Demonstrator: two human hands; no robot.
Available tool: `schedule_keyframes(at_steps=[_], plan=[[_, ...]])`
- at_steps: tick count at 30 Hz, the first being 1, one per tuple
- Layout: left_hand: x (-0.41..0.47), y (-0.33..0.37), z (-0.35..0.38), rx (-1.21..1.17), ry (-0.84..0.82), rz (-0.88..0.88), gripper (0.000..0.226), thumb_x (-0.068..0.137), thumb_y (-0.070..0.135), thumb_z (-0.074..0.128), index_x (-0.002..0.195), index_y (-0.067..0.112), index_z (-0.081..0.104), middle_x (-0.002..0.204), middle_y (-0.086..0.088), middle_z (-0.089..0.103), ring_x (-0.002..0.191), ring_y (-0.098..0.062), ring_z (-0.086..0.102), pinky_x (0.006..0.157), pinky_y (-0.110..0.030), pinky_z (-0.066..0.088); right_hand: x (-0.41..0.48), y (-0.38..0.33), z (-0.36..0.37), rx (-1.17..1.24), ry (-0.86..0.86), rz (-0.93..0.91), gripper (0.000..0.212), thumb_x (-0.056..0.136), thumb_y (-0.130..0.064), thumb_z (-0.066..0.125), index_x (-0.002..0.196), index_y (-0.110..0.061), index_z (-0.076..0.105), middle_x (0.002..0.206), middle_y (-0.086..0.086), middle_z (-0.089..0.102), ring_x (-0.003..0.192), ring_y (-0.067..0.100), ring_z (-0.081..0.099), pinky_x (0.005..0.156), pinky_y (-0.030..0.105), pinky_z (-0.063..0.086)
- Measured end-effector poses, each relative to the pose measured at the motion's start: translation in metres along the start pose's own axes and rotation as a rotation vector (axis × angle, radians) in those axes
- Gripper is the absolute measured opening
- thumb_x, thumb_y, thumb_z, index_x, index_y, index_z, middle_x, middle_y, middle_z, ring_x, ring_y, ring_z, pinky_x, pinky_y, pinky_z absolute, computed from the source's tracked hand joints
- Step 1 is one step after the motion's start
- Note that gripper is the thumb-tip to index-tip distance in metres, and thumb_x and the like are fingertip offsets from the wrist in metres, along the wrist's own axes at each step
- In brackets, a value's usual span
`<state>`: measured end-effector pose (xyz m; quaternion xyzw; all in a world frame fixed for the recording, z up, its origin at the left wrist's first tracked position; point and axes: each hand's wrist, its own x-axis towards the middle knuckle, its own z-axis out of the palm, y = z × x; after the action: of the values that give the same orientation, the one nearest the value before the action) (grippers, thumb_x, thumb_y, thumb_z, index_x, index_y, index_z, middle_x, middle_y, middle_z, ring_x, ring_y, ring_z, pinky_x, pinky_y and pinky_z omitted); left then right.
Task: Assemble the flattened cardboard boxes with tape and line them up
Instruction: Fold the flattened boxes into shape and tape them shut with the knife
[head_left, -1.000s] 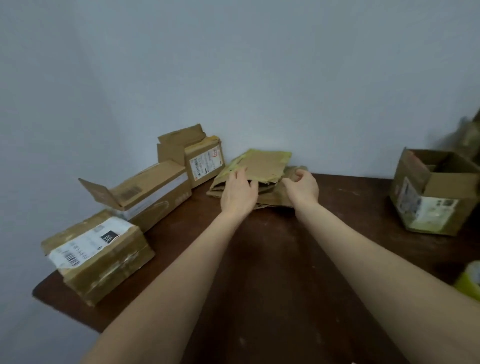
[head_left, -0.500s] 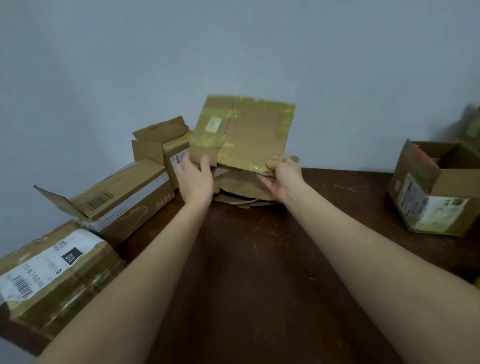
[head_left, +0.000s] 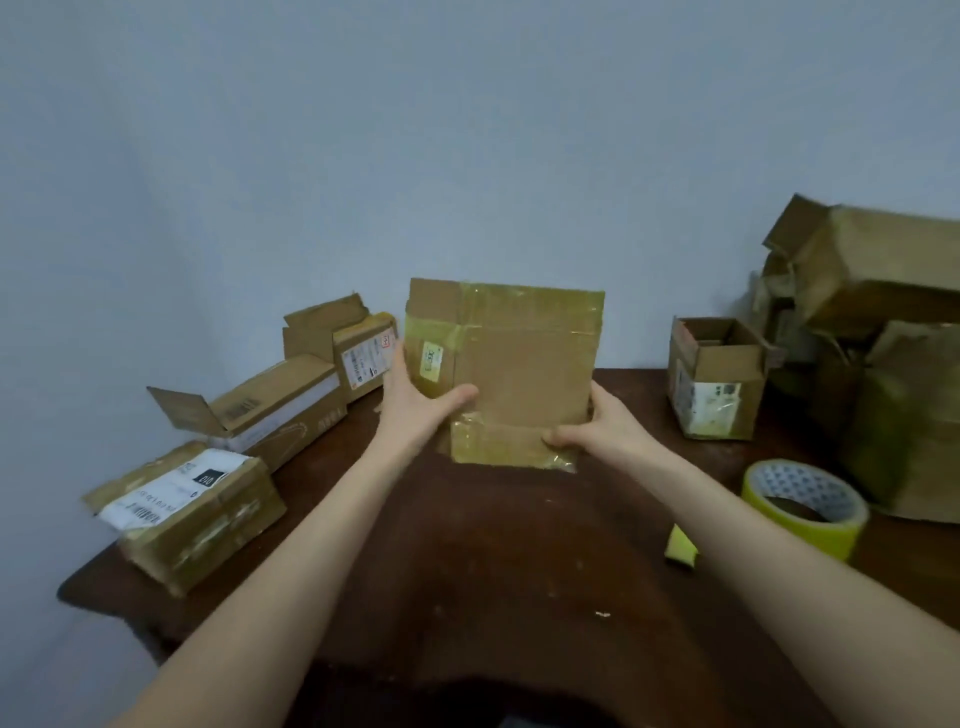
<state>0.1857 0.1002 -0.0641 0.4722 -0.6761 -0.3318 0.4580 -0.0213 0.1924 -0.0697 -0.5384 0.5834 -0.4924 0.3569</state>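
I hold a flattened cardboard box (head_left: 519, 364) upright above the middle of the dark wooden table (head_left: 493, 571). It is brown with yellowish tape strips and a small label. My left hand (head_left: 415, 410) grips its left edge, thumb across the front. My right hand (head_left: 597, 426) grips its lower right corner. A roll of yellow tape (head_left: 802, 506) lies flat on the table to the right. The pile the flat box came from is hidden behind it.
Three assembled boxes run along the left edge: a labelled one (head_left: 187, 506) nearest, a long one (head_left: 275, 415) with an open flap, and a small one (head_left: 353, 348) at the back. An open box (head_left: 717, 382) and big crumpled boxes (head_left: 883, 364) stand on the right. A yellow tape scrap (head_left: 680, 545) lies nearby.
Both hands took the top flattened box off the pile at the back, raised it upright and brought it toward me. The view shifted right, showing the tape roll.
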Motion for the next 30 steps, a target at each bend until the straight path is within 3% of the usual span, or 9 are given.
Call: schedule_keyframes(at_steps=[4, 6, 10, 14, 17, 19, 22, 27, 30], plan=[[-0.04, -0.001, 0.011, -0.099, -0.161, 0.019, 0.119, 0.061, 0.047, 0.085, 0.151, 0.033, 0.008, 0.154, -0.001, 0.027, 0.137, -0.018, 0.035, 0.111, -0.044, 0.034, -0.034, 0.01, 0.002, -0.044, 0.135, -0.097, 0.066, 0.075, -0.028, 0.08, 0.13, -0.027, 0.044, 0.12, -0.01, 0.059, 0.111, 0.012, 0.056, 0.093, 0.032, 0.049], [-0.053, -0.007, 0.011, -0.15, -0.205, -0.002, 0.126, 0.051, 0.057, 0.086, 0.15, 0.036, 0.01, 0.152, 0.0, 0.033, 0.133, -0.017, 0.042, 0.107, -0.046, 0.04, -0.048, 0.019, 0.007, -0.096, 0.171, -0.156, 0.076, 0.076, -0.031, 0.079, 0.14, -0.026, 0.038, 0.129, -0.008, 0.055, 0.116, 0.011, 0.053, 0.097, 0.033, 0.046], [-0.07, -0.021, 0.01, -0.179, -0.337, -0.047, 0.123, 0.048, 0.057, 0.085, 0.149, 0.035, 0.018, 0.141, 0.001, 0.05, 0.119, -0.013, 0.056, 0.099, -0.042, 0.049, -0.063, 0.036, 0.014, -0.209, 0.156, -0.186, 0.089, 0.075, -0.037, 0.078, 0.147, -0.028, 0.026, 0.141, -0.005, 0.042, 0.128, 0.013, 0.043, 0.104, 0.038, 0.041], [-0.069, -0.014, 0.009, -0.246, -0.199, 0.023, 0.12, 0.048, 0.059, 0.086, 0.144, 0.055, 0.013, 0.148, 0.006, 0.04, 0.129, -0.016, 0.047, 0.102, -0.046, 0.046, -0.061, 0.032, 0.012, -0.246, 0.18, -0.232, 0.091, 0.081, -0.04, 0.07, 0.152, -0.032, 0.013, 0.152, -0.005, 0.026, 0.135, 0.014, 0.034, 0.109, 0.043, 0.036], [-0.07, -0.004, 0.013, -0.294, -0.18, 0.115, 0.098, 0.056, 0.053, 0.083, 0.139, 0.052, 0.031, 0.14, 0.006, 0.048, 0.123, -0.013, 0.053, 0.095, -0.04, 0.051, -0.06, 0.029, 0.01, -0.231, 0.172, -0.247, 0.087, 0.086, -0.038, 0.065, 0.153, -0.033, 0.011, 0.155, -0.009, 0.021, 0.138, 0.013, 0.031, 0.112, 0.044, 0.032], [-0.073, -0.001, 0.017, -0.287, -0.167, 0.105, 0.076, 0.056, 0.053, 0.079, 0.124, 0.048, 0.047, 0.129, 0.001, 0.056, 0.114, -0.014, 0.059, 0.091, -0.039, 0.054, -0.06, 0.031, 0.01, -0.229, 0.152, -0.238, 0.086, 0.085, -0.044, 0.063, 0.152, -0.035, 0.01, 0.155, -0.011, 0.019, 0.139, 0.013, 0.03, 0.113, 0.048, 0.032], [-0.072, 0.001, 0.017, -0.291, -0.15, 0.067, 0.061, 0.056, 0.057, 0.079, 0.108, 0.041, 0.052, 0.125, -0.004, 0.057, 0.11, -0.016, 0.059, 0.092, -0.04, 0.053, -0.06, 0.032, 0.006, -0.301, 0.146, -0.245, 0.091, 0.075, -0.064, 0.054, 0.151, -0.04, 0.01, 0.156, -0.013, 0.015, 0.139, 0.016, 0.031, 0.109, 0.051, 0.037], [-0.068, -0.002, 0.012, -0.271, -0.137, 0.034, 0.07, 0.066, 0.054, 0.078, 0.122, 0.024, 0.049, 0.124, -0.003, 0.057, 0.112, -0.017, 0.058, 0.086, -0.028, 0.051, -0.061, 0.033, -0.005, -0.528, 0.148, -0.306, 0.084, 0.08, -0.06, 0.062, 0.149, -0.041, 0.018, 0.157, -0.013, 0.008, 0.108, 0.018, 0.055, 0.087, 0.045, 0.052], [-0.067, -0.002, 0.01, -0.277, -0.136, 0.017, 0.08, 0.069, 0.061, 0.072, 0.132, 0.018, 0.047, 0.121, 0.002, 0.059, 0.113, -0.017, 0.058, 0.087, -0.027, 0.05, -0.06, 0.025, -0.008, -0.574, 0.135, -0.318, 0.077, 0.073, -0.076, 0.051, 0.141, -0.04, 0.037, 0.154, -0.016, 0.014, 0.108, 0.018, 0.056, 0.089, 0.046, 0.052]])
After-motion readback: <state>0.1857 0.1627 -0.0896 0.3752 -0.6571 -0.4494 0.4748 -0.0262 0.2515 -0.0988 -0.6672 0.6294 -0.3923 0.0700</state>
